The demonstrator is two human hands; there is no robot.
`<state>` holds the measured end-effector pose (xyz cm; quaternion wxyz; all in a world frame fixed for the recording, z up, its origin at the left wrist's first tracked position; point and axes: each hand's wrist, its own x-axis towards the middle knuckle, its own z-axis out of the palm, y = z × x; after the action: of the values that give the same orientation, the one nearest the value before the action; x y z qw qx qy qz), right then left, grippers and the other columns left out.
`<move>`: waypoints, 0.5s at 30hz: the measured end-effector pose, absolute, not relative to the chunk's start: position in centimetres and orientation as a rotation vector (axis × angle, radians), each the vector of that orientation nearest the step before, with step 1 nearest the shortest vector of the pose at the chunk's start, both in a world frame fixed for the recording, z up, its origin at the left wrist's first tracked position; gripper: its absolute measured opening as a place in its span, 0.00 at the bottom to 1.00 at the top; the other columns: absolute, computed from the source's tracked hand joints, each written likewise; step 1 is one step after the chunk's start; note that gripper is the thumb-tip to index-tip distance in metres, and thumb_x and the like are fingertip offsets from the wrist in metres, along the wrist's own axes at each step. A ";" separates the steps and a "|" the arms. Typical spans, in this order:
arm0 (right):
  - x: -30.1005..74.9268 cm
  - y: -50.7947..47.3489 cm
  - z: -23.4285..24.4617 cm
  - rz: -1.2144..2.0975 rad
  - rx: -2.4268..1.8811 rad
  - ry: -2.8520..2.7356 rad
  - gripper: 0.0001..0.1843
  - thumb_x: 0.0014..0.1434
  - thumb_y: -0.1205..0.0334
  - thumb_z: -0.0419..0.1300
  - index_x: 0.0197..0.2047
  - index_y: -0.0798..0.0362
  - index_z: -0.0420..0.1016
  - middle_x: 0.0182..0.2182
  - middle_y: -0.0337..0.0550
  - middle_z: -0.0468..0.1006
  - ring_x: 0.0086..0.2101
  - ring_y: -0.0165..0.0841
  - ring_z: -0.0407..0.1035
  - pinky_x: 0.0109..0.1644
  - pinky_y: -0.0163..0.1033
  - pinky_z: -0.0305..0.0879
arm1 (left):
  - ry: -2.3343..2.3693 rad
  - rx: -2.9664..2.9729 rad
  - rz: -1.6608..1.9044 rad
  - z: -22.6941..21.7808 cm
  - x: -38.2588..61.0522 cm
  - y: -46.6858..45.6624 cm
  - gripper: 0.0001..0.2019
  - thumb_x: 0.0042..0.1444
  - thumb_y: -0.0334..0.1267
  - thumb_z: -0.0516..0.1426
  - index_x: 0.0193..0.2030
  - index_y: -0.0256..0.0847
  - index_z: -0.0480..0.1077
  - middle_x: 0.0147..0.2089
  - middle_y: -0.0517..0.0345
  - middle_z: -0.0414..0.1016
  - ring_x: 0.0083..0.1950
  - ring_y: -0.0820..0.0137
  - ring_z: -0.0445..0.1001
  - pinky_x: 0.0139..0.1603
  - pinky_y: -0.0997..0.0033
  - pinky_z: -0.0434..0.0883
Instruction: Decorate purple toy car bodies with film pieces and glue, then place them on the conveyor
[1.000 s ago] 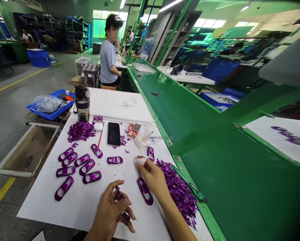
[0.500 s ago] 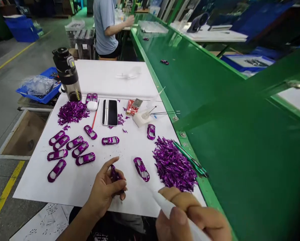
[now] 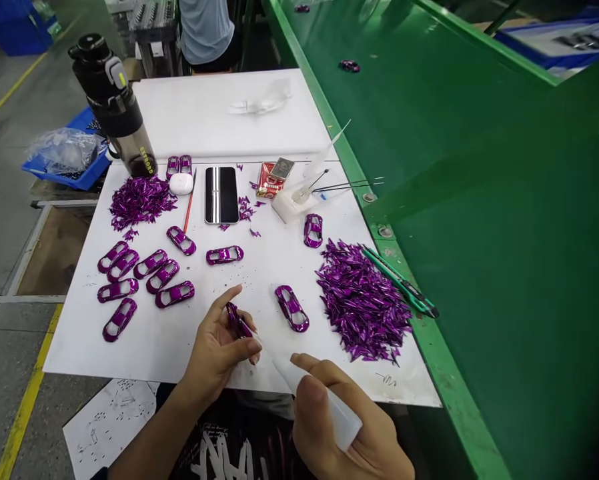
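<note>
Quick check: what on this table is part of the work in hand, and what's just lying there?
In the work: left hand holding a purple car shell; right hand holding a white nozzle bottle; purple parts pile; loose shells.
Lying about: phone; drinks bottle; earbud case; green knife.

No text reads clearly. Yellow lettering low on the dark water bottle [image 3: 115, 107], upper left, is too small; white print on the black shirt [image 3: 229, 453], bottom centre, is cut off.
</note>
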<state>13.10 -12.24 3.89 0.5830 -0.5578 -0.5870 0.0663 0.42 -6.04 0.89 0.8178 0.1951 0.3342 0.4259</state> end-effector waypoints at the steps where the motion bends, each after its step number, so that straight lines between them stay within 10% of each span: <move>1: 13.1 -12.2 3.9 0.163 -1.301 -1.363 0.18 0.73 0.72 0.62 0.31 0.50 0.66 0.23 0.36 0.67 0.20 0.34 0.66 0.24 0.39 0.69 | 0.711 0.414 0.906 0.9 0.4 -6.0 0.41 0.48 0.35 0.76 0.68 0.50 0.67 0.41 0.60 0.71 0.34 0.76 0.72 0.31 0.77 0.75; 15: 12.9 -12.6 3.0 0.251 -1.390 -1.229 0.15 0.74 0.65 0.66 0.33 0.52 0.74 0.23 0.37 0.69 0.21 0.37 0.68 0.23 0.40 0.68 | 0.713 0.379 0.891 0.8 0.3 -6.1 0.41 0.50 0.36 0.75 0.69 0.49 0.66 0.41 0.60 0.71 0.33 0.77 0.71 0.31 0.75 0.75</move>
<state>12.95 -12.60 2.97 0.5930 -0.5977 -0.5286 0.1081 0.30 -6.09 0.82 0.8245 0.1785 0.3354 0.4193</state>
